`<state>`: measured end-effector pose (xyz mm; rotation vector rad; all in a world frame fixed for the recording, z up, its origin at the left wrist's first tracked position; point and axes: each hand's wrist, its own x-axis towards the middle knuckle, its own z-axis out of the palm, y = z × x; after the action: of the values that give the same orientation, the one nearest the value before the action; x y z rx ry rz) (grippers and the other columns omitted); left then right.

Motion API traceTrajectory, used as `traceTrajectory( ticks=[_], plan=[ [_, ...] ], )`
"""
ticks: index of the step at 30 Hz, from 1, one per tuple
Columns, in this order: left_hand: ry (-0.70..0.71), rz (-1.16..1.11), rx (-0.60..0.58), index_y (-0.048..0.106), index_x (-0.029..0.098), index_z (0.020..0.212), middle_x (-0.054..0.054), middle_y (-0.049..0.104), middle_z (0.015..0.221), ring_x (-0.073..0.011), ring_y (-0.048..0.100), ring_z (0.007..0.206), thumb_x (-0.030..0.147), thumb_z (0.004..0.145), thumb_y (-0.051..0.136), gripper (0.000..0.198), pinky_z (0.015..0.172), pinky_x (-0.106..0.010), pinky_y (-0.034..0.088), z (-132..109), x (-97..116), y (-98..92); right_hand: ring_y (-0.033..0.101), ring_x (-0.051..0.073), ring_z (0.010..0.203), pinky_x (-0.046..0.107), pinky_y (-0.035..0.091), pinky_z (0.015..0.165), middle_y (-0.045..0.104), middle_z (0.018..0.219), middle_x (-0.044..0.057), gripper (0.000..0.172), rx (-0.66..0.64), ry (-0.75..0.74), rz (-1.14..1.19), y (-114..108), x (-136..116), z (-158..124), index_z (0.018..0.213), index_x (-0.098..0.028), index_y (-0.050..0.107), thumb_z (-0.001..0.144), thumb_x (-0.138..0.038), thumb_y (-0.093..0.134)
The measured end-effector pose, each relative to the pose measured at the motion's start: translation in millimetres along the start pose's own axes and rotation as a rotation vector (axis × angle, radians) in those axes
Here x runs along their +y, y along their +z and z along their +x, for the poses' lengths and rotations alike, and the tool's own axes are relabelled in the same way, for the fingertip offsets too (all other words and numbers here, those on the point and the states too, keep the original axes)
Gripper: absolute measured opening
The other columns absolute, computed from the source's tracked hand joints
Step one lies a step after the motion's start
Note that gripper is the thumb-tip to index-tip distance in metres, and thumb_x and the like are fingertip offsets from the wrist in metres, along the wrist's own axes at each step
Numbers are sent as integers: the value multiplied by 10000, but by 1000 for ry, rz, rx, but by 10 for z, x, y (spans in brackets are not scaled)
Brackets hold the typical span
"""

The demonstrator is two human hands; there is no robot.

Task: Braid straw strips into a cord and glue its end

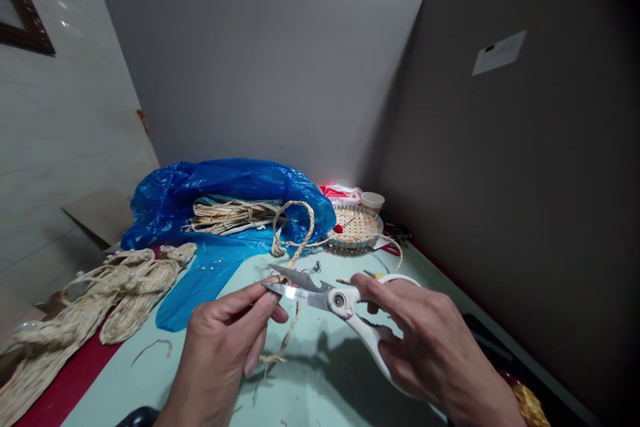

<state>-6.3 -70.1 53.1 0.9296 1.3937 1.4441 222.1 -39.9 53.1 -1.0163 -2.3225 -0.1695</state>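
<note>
My right hand [425, 333] is closed around the white handles of a pair of scissors [340, 302]. Their metal blades are parted and point left, the tips right at the fingertips of my left hand [230, 333]. That hand pinches a braided straw cord [296, 255] between thumb and fingers. From the pinch the cord rises and loops over in front of the blue bag. A thinner straw strand [290, 333] hangs below the blades. Whether the blades touch the cord is hidden by my fingers.
A blue plastic bag [165, 193] holds a straw bundle [230, 215]. Right of it stand a woven basket [357, 223] and a pale cup [373, 201]. Woven straw slippers [135, 297] lie at left. Grey panels [270, 67] close off the back and right. Straw scraps [159, 345] dot the table.
</note>
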Motion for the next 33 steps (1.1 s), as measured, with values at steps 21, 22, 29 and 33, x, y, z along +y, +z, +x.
traceTrajectory(
  ticks=[21, 22, 29, 33],
  plan=[
    [59, -33, 82, 778, 181, 690, 46, 611, 466, -5, 297, 320, 343, 616, 794, 178, 348, -158, 213, -2, 41, 7, 582, 178, 577, 273, 432, 529, 656, 732, 39, 539, 1, 21, -21, 46, 2, -27, 1082, -191, 576, 590, -41, 416],
    [54, -37, 82, 778, 182, 692, 69, 547, 399, -11, 287, 322, 348, 620, 795, 182, 350, -155, 221, -4, 42, 2, 589, 176, 567, 268, 431, 520, 665, 726, 41, 502, 26, 10, -47, 43, -6, -22, 1058, -191, 582, 609, -41, 414],
    [46, -47, 70, 788, 190, 734, 53, 614, 455, 8, 293, 337, 359, 611, 831, 213, 369, -130, 238, 8, 60, -13, 584, 152, 533, 247, 398, 517, 664, 674, 5, 455, 15, 47, -36, 41, -12, -29, 1024, -203, 608, 646, -28, 427],
    [67, -20, 59, 791, 181, 743, 27, 680, 531, 14, 312, 341, 373, 607, 845, 241, 386, -135, 271, 46, 26, -36, 523, 143, 535, 243, 356, 532, 623, 665, -15, 441, -82, 179, 74, 74, -20, -29, 1003, -229, 627, 652, -31, 446]
  ],
)
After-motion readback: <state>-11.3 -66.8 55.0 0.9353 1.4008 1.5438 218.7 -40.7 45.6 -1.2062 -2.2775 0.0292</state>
